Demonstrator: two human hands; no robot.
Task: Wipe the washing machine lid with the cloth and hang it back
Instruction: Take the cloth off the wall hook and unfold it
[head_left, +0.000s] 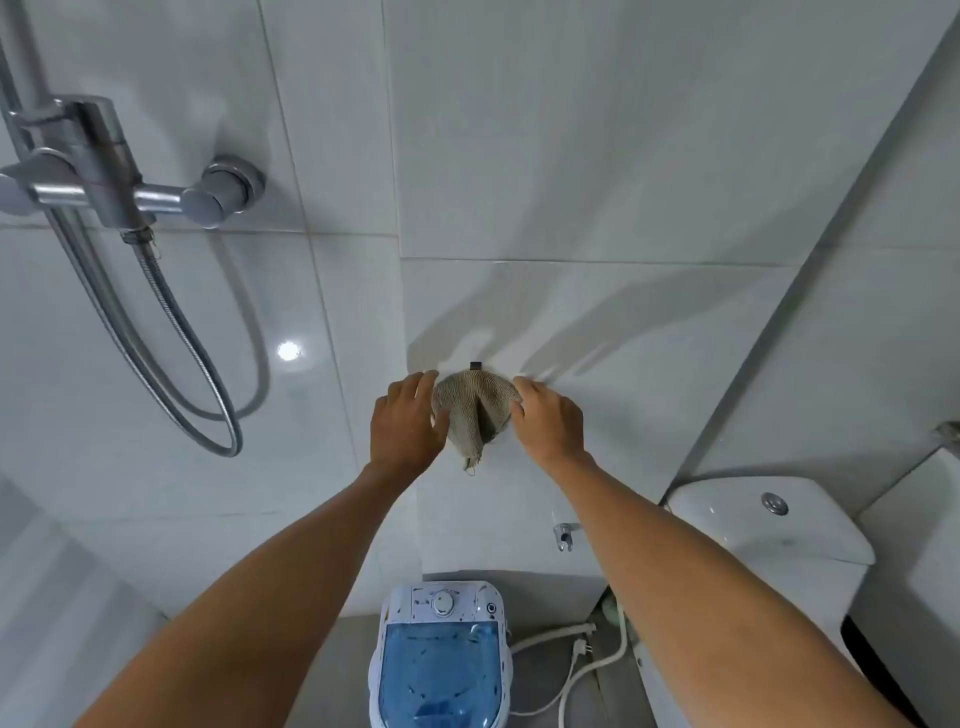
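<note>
Cloth: a beige cloth (475, 413) draped on a small dark wall hook (474, 366), above the washing machine lid (439, 670).
Left hand: the left hand (408, 423) grips the cloth's left edge, fingers curled.
Right hand: the right hand (548, 421) pinches its right edge.
Risk: letting go before the weave catches could drop the cloth.

cloth (475, 410): beige-grey weave; lid (441, 670): translucent blue; tiles (571, 156): white
</note>
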